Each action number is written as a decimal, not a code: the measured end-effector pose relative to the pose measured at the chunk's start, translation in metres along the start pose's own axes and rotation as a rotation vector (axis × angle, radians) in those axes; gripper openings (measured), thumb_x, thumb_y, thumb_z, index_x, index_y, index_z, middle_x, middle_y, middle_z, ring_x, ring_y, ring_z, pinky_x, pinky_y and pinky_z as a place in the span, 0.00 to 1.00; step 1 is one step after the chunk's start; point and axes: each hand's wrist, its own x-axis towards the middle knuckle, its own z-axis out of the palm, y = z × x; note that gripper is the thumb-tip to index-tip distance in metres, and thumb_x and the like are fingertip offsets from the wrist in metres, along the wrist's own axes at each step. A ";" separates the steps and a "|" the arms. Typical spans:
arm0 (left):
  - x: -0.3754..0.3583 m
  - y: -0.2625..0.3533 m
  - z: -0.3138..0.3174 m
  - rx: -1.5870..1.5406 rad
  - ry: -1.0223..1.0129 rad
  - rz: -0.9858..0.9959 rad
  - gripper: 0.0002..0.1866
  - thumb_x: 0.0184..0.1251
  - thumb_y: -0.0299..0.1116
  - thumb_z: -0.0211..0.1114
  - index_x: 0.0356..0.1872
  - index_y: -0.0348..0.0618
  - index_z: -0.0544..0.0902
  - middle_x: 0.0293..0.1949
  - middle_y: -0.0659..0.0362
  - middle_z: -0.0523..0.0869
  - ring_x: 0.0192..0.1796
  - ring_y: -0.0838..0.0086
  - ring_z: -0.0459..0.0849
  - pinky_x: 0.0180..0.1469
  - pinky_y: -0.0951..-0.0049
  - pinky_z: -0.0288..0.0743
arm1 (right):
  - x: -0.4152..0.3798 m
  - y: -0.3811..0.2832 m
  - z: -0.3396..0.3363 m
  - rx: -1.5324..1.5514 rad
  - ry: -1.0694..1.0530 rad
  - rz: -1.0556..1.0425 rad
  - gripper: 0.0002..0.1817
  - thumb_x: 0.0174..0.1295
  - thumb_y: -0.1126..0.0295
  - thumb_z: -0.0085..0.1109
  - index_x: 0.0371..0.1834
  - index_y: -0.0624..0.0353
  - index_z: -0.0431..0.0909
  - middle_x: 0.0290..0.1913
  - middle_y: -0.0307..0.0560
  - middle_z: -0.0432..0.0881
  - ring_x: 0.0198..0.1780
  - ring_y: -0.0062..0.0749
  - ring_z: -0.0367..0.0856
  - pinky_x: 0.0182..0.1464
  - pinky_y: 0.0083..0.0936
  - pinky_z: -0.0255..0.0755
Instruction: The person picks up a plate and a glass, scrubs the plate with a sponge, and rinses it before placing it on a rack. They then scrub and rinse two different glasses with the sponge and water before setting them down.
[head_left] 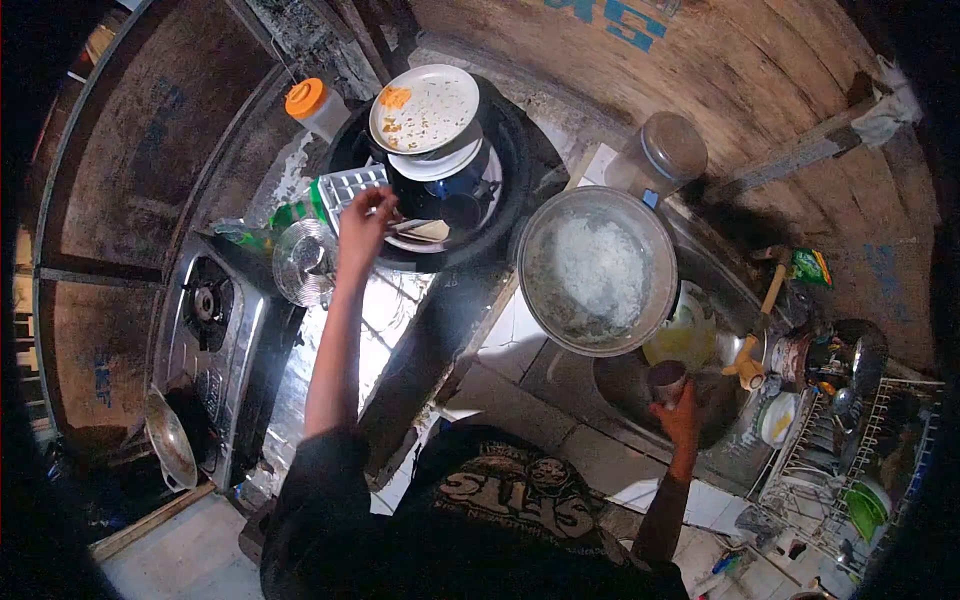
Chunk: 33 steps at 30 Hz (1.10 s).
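My left hand (370,220) is raised near a white compartment tray (350,185), its fingers curled together; whether they pinch anything is too small to tell. Just beside it, a black basin (512,180) holds stacked dishes, a dark cup and a light flat utensil (425,230). On top of the stack lies a white plate (440,105) with orange food remains. My right hand (680,415) grips a small dark cup (667,377) over the sink (625,385). Beyond that cup stands a large metal pot (540,300) with white, foamy-looking contents.
A gas stove (235,350) and a pan (170,440) are at the left. An orange-lidded jar (320,105) stands behind the basin. Another jar (668,150) is behind the pot. A wooden-coloured tap (748,365) reaches over the sink, with a dish rack (830,470) to its right.
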 end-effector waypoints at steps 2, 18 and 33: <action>0.041 -0.012 0.007 -0.241 -0.031 -0.179 0.14 0.64 0.32 0.63 0.47 0.36 0.76 0.38 0.57 0.81 0.35 0.69 0.84 0.36 0.71 0.80 | 0.016 0.030 0.010 -0.136 0.076 0.077 0.50 0.43 0.62 0.76 0.68 0.64 0.56 0.68 0.60 0.61 0.69 0.52 0.61 0.67 0.43 0.58; 0.166 -0.060 0.124 -1.135 0.112 -0.526 0.16 0.69 0.25 0.45 0.56 0.40 0.69 0.44 0.48 0.78 0.39 0.60 0.81 0.36 0.67 0.82 | -0.007 0.025 0.051 -0.113 0.444 0.018 0.46 0.52 0.57 0.66 0.70 0.64 0.53 0.71 0.65 0.52 0.74 0.54 0.46 0.71 0.46 0.45; -0.033 0.067 0.026 -0.412 -0.191 -0.186 0.16 0.68 0.34 0.54 0.41 0.25 0.76 0.26 0.50 0.84 0.24 0.69 0.83 0.26 0.76 0.76 | -0.027 -0.051 0.031 0.002 0.476 -0.122 0.30 0.61 0.69 0.59 0.66 0.60 0.62 0.66 0.60 0.65 0.68 0.52 0.62 0.67 0.42 0.57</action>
